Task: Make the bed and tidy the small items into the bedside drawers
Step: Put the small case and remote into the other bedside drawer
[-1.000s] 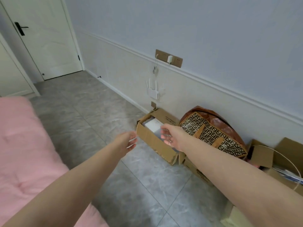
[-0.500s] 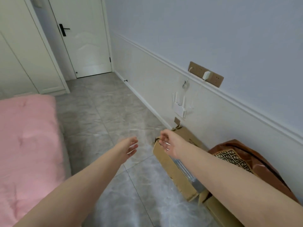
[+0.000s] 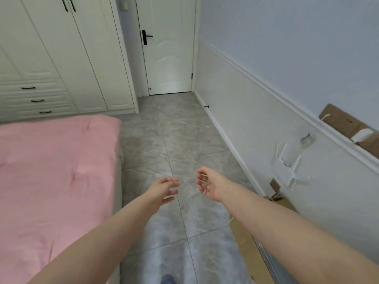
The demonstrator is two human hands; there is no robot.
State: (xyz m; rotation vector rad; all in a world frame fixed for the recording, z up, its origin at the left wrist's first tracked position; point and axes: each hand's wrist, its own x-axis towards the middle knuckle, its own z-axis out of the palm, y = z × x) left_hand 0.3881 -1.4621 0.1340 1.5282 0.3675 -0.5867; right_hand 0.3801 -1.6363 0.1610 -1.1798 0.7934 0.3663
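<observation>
I see a cardboard box [image 3: 249, 249] against the wall right, a white door [image 3: 169, 48] ahead. The bed [image 3: 55, 171] lies left under a smooth pink cover. Left hand [image 3: 164, 189] and right hand [image 3: 209, 185]: fingers loose, holding nothing.

No readable text anywhere here. The cardboard box [image 3: 249, 244] by the wall shows a bare brown side, the white door [image 3: 168, 48] and wardrobe [image 3: 61, 58] carry no labels, and the white router [image 3: 287, 167] shows no legible marking.
</observation>
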